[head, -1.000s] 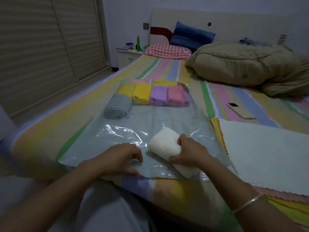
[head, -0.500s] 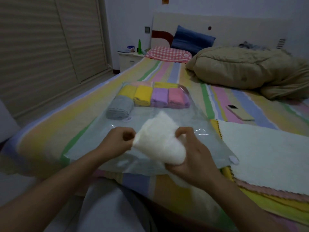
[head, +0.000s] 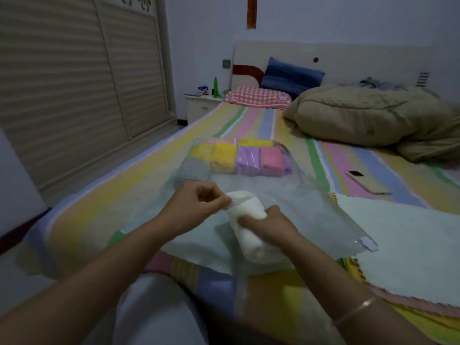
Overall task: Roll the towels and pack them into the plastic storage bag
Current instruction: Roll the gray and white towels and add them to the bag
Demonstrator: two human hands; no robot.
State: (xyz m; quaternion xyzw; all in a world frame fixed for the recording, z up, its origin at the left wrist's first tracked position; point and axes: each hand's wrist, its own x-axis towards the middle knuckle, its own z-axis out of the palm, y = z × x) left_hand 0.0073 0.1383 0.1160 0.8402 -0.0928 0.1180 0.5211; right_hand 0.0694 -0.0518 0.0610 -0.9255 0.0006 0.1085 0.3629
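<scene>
Left hand (head: 199, 204) pinches the lifted edge of the plastic storage bag (head: 311, 212) between thumb and fingertips; right hand (head: 267, 224) has its fingers curled round the rolled white towel (head: 245, 215) at the bag's mouth. Coloured rolled towels (head: 234, 158) sit packed at the bag's far end on the striped bed (head: 268, 120), flat towels (head: 403, 242) stacked to the right

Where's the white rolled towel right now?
Head view, low centre: the right hand grips the white towel roll at the near mouth of the plastic bag, whose edge the left hand pinches; the coloured rolls lie beyond it.
</scene>
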